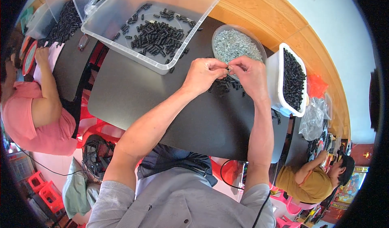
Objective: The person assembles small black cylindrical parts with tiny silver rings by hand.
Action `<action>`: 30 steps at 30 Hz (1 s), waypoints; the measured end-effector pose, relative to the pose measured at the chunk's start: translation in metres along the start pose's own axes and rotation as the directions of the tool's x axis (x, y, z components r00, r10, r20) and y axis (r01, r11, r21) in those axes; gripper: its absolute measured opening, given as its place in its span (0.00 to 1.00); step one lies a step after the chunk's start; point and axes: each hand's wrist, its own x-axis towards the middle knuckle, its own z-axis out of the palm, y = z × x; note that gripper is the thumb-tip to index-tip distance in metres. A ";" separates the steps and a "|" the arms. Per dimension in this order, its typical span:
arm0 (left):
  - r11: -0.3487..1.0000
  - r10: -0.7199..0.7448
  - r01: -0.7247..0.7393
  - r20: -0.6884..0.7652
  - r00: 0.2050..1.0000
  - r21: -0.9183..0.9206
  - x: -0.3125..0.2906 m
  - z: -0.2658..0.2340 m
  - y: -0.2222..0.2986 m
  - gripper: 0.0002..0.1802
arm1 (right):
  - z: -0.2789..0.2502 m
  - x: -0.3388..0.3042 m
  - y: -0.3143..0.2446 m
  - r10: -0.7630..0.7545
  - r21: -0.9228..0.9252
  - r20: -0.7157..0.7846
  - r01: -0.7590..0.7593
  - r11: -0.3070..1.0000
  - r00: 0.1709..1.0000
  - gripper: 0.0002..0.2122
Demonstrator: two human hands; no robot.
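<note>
Near-left tabletop (131, 92) free — clear bin (161, 68) beyond, white tub (276, 80) blocking right.

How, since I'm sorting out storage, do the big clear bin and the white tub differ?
The big clear bin is see-through; the white tub is opaque. The big clear bin is broader; the white tub is narrower. The big clear bin's black pieces leave some of its floor bare, while the white tub is filled nearly to its rim. Both are open-topped and hold small black pieces.
</note>
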 end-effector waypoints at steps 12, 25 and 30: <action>0.981 -0.033 0.037 0.023 0.999 -0.189 0.003 -0.002 0.005 0.12 | -0.015 0.004 0.006 0.087 0.220 0.017 -0.088 0.971 0.996 0.05; 0.987 -0.037 0.043 0.043 0.998 -0.154 0.002 0.000 0.005 0.11 | -0.005 0.005 0.011 0.061 0.254 0.024 -0.065 0.965 0.998 0.03; 0.982 -0.023 0.030 0.040 0.999 -0.184 0.002 -0.003 0.003 0.12 | -0.001 0.006 0.012 0.031 0.267 0.010 -0.032 0.963 0.999 0.02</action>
